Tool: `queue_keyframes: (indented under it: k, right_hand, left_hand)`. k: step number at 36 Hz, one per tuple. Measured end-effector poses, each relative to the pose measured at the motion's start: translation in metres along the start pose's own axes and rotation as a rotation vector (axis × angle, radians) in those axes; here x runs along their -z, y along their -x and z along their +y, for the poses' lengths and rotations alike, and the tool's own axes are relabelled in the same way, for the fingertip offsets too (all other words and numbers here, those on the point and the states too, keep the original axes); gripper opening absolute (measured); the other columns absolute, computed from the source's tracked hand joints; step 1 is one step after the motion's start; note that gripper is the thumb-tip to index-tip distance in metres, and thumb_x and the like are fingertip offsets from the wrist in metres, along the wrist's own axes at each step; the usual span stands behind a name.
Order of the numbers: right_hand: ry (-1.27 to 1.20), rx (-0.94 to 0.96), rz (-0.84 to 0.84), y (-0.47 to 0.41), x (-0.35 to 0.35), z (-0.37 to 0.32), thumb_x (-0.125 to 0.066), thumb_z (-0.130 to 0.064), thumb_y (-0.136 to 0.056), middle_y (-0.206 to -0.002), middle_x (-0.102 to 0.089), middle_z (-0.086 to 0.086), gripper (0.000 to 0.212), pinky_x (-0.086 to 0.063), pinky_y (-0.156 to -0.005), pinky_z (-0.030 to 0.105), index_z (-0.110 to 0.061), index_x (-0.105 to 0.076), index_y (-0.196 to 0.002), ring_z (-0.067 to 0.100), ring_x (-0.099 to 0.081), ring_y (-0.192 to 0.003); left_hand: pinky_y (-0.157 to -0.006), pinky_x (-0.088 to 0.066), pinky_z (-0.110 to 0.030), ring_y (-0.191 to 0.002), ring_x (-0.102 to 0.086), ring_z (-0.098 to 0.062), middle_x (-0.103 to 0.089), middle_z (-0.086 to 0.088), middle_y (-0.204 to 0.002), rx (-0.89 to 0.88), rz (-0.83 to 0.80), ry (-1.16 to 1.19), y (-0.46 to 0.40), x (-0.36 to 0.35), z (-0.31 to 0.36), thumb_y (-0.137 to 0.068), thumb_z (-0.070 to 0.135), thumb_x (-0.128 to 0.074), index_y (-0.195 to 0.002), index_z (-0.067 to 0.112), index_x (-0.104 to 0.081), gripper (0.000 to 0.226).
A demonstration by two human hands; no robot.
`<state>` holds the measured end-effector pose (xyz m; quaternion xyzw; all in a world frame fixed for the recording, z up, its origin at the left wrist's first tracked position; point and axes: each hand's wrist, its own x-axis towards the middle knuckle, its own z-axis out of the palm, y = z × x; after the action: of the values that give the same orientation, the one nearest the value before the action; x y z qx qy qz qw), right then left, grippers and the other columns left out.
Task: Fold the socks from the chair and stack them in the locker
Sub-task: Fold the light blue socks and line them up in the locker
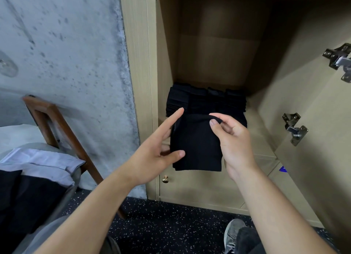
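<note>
1. Head view, nearest the camera: two bare forearms reach forward, with a grey shoe [232, 234] on the speckled floor [161, 225] below them.
2. The right hand [234, 143] pinches the top fold of a black sock [196, 145] between thumb and forefinger. The left hand [157, 149] has its forefinger straight, thumb laid on the sock's left edge, other fingers hidden behind the cloth; it seems to steady more than grip.
3. The sock hangs folded just in front of the locker [140, 63], level with its shelf's front edge.
4. On that shelf, against the left wall, sits a stack [205, 100] of dark folded socks.
5. Handling, as a judgement: the sock looks light, soft and limp, not slippery or fragile. It will unfold if released unevenly, so hold it at the fold and support it from beneath, then lay it flat on the stack.
6. The room: the locker is pale wood, its door [313, 120] open at right with two metal hinges. A rough grey wall [66, 54] stands left, and a wooden chair [57, 124] with dark cloth in the lower left corner.
</note>
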<state>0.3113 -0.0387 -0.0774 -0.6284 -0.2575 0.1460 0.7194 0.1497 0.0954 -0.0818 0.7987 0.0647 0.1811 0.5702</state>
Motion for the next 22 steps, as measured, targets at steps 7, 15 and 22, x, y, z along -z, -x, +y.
queue_keyframes:
  k: [7, 15, 22]
  right_hand:
    - [-0.004, -0.023, -0.009, 0.001, -0.001, 0.0, -0.07, -0.023, -0.097, -0.105, -0.077, 0.001, 0.021, -0.051, -0.107, 0.051, -0.034, -0.073, -0.115, 0.023, -0.068, -0.116]
    - [-0.022, -0.006, -0.292, 0.009, -0.007, -0.007, -0.07, -0.025, -0.096, -0.137, -0.065, -0.012, 0.051, -0.049, -0.109, 0.033, -0.044, -0.056, -0.141, 0.005, -0.057, -0.132]
    - [0.128, 0.033, -0.37, 0.015, -0.009, -0.01, -0.069, -0.004, -0.095, -0.121, -0.067, -0.025, 0.048, -0.044, -0.084, 0.001, -0.028, -0.063, -0.136, -0.027, -0.056, -0.104]
  left_hand:
    - [-0.109, -0.05, -0.043, -0.144, -0.045, -0.024, -0.045, 0.017, -0.156, -0.032, 0.095, -0.004, -0.003, 0.003, -0.004, -0.097, -0.006, -0.062, -0.15, 0.053, -0.039, 0.082]
    - [-0.099, -0.057, -0.045, -0.128, -0.062, -0.03, -0.06, 0.003, -0.143, -0.07, 0.278, 0.135, -0.006, 0.012, -0.01, -0.099, -0.008, -0.057, -0.142, 0.038, -0.055, 0.063]
    - [-0.101, -0.056, -0.044, -0.128, -0.062, -0.023, -0.061, 0.003, -0.143, -0.086, 0.325, 0.158, -0.005, 0.014, -0.005, -0.1, -0.003, -0.057, -0.143, 0.032, -0.055, 0.055]
